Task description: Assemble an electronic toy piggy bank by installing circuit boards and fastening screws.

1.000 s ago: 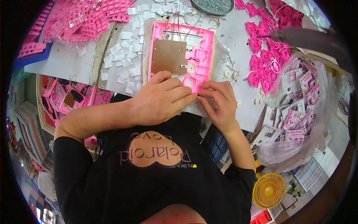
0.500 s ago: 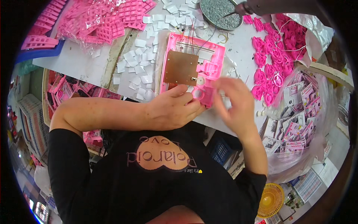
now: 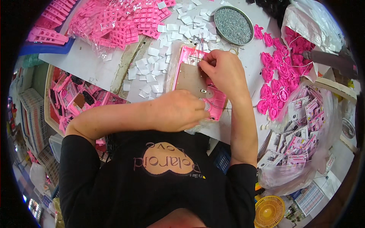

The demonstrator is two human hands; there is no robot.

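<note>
We see the pink casing lying open and slightly aslant on the bench, at the centre of the frame and a little above its middle. A flat brown board sits in it, and thin wires rise at its upper end. Our left hand lies over the casing's lower left part, fingers bent and blurred; we cannot tell whether it grips the edge or only rests there. Our right hand is at the upper right of the board, thumb and forefinger drawn close beside the wires; we cannot tell whether they pinch one.

White squares are scattered to the left of the casing. A round bowl of small silvery pieces stands at upper centre. Pink grid-like parts fill the upper left, pink looped parts spread at upper right, and a clear bag of printed pieces sits below them at the right.
</note>
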